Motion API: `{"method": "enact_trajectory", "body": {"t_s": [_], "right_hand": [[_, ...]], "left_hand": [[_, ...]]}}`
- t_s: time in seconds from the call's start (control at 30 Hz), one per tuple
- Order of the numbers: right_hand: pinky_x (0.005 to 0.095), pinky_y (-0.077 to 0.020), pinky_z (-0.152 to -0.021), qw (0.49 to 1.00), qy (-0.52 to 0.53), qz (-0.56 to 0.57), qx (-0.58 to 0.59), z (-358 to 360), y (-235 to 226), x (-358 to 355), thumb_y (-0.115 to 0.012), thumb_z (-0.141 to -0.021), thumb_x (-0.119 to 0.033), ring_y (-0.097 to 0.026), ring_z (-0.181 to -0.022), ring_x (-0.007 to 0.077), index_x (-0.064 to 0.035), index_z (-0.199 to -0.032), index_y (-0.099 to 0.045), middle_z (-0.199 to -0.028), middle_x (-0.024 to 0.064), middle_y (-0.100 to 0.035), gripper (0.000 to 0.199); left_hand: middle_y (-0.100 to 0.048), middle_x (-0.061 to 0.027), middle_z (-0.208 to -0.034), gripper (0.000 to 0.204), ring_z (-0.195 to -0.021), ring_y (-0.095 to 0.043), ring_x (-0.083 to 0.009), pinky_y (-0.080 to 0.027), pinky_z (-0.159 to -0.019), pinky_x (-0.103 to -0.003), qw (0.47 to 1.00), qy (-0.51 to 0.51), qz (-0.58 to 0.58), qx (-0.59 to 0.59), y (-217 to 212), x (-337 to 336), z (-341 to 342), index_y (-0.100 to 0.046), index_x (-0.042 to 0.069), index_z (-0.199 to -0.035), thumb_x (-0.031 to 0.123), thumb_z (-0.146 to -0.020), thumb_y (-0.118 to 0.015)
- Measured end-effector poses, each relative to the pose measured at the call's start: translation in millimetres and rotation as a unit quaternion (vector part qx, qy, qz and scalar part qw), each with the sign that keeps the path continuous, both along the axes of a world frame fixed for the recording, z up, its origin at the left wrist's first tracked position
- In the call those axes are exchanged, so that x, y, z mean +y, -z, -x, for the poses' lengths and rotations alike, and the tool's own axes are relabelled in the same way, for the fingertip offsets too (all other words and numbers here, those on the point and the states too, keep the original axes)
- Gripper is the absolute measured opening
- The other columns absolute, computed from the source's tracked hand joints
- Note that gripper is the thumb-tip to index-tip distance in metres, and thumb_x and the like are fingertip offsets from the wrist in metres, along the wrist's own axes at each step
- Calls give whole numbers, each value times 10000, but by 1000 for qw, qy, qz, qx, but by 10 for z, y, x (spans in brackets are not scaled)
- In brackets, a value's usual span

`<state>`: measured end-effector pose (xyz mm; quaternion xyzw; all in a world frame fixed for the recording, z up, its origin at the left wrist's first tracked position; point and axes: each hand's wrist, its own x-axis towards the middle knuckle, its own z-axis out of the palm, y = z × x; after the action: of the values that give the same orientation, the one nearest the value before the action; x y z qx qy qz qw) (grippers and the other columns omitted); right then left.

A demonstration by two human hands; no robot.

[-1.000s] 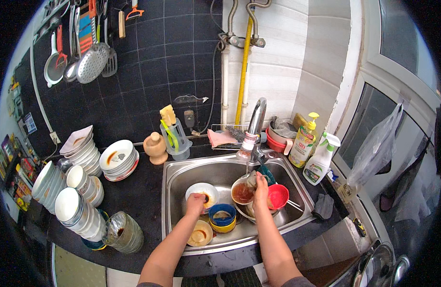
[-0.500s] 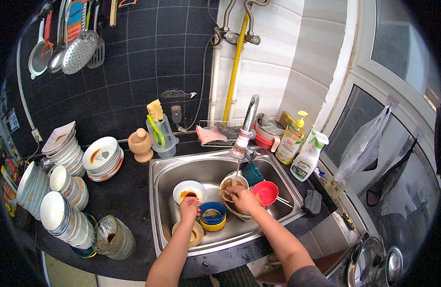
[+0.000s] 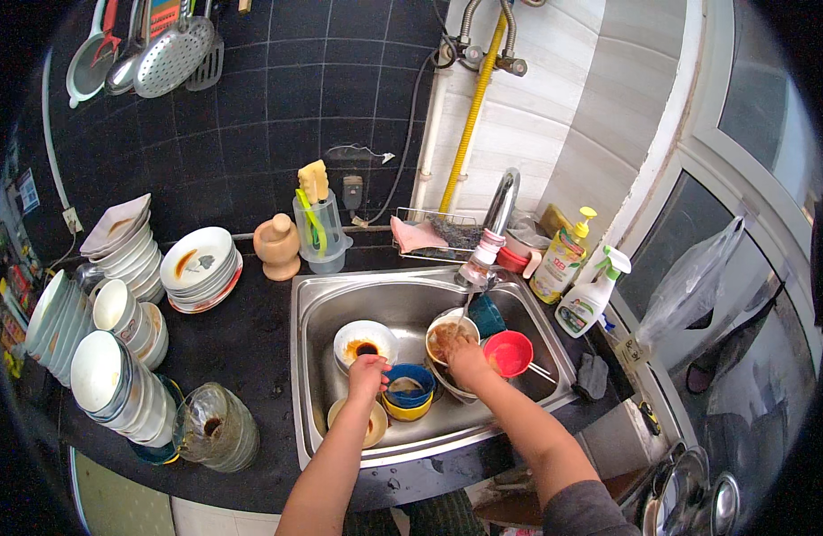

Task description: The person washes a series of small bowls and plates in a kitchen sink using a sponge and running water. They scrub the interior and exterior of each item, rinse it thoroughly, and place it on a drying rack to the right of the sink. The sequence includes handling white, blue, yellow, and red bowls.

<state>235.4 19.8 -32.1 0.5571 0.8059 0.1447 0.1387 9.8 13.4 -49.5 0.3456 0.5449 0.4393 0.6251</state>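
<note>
Right hand [image 3: 467,362] in bowl [image 3: 447,335]; red cup [image 3: 508,352] beside.

my left hand [image 3: 367,373] rests on the rim of a white bowl [image 3: 364,339] in the steel sink [image 3: 340,299]. my right hand [image 3: 469,362] grips a sauce-stained bowl [image 3: 445,335] under the tap [image 3: 492,232], beside a red cup [image 3: 509,351].

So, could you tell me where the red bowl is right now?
In the head view, the red bowl sits in the sink, on its right side, just right of the right hand.
</note>
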Motion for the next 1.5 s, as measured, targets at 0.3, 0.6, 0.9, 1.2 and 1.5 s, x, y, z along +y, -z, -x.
{"method": "enact_trajectory", "body": {"t_s": [0.3,0.6,0.9,1.2,1.5], "right_hand": [[388,-476,-660,988,-70,3,138,-82,-36,-13,-635,-731,-302,-594,-749,310,-58,-916,-575,-799,141,-599,312],[296,-447,-800,764,101,65,634,-22,-197,-40,-627,-792,-343,-594,-898,214,-20,-1118,-536,-1024,126,-609,468],[327,-454,-805,334,205,42,919,-213,52,156,-458,-877,-452,-585,-885,189,-5,-1115,-518,-1037,89,-593,509],[395,-400,-938,149,151,147,966,-183,-10,133,-273,-887,-547,-511,-1085,246,-18,-1203,-446,-1185,113,-525,641],[406,-384,-963,79,150,147,975,-207,-40,133,-276,-904,-505,-478,-1123,257,-46,-1219,-438,-1227,113,-492,579]], "left_hand": [[-609,-57,-749,98,-467,-477,-101,-412,-389,-239,999,16,2,-32,-15,3,-52,-542,44,-889,125,-839,-521],[-608,-66,-793,127,-516,-494,-106,-425,-422,-237,999,51,4,-17,-22,-20,-55,-539,46,-918,154,-856,-511],[-617,-73,-841,150,-547,-507,-97,-436,-442,-230,993,110,-37,-9,-73,-81,-109,-533,30,-964,148,-877,-500],[-577,-77,-1013,341,-854,-569,-165,-504,-672,-285,986,159,-46,-11,-329,-24,-455,-476,28,-1156,252,-899,-481],[-560,-112,-1105,383,-1006,-556,-221,-440,-869,-390,924,188,-20,-333,-346,138,-870,-452,35,-1160,233,-853,-567]]}}
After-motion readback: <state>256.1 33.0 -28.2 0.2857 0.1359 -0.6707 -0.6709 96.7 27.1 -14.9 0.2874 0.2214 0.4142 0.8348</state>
